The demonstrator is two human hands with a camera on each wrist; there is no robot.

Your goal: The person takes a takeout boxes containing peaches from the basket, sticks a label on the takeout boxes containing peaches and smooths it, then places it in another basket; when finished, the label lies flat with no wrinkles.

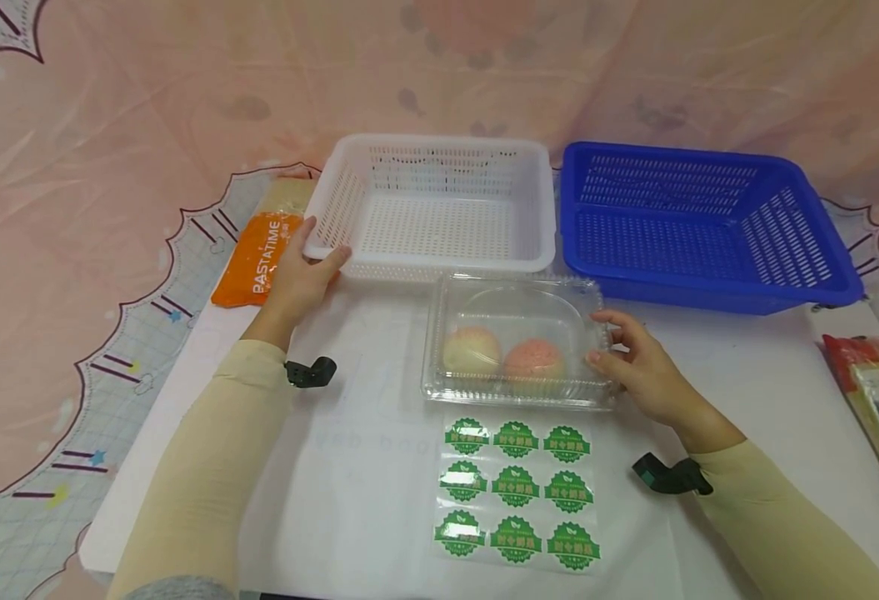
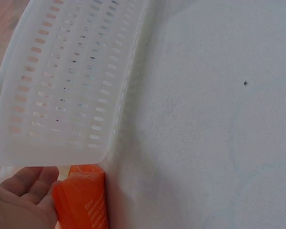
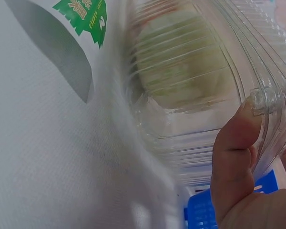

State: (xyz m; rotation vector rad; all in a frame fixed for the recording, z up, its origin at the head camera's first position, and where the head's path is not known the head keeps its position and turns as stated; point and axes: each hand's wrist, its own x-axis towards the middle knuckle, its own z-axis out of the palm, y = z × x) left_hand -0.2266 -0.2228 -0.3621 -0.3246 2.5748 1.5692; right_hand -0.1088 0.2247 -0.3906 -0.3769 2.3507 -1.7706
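Observation:
My left hand [image 1: 306,277] grips the front left corner of a white plastic basket [image 1: 446,265], its thumb by the front rim. In the left wrist view the fingers [image 2: 31,183] lie below the basket's rim, beside an orange pasta bag [image 2: 83,200]. With thumb and fingers, my right hand [image 1: 645,371] pinches the right edge of a clear plastic clamshell box [image 1: 521,308]. Its lid lies over the tray. Inside sit two round peach-like pieces, one cream [image 1: 471,352] and one pink [image 1: 534,362]. The right thumb [image 3: 236,152] presses close to the box's edge tab.
A blue basket [image 1: 709,293] stands right of the white one. In front of the box lies a sheet of green round stickers [image 1: 516,486]. A red-edged packet [image 1: 874,400] lies at the far right. The table [image 1: 364,500] is white, with a patterned cloth behind.

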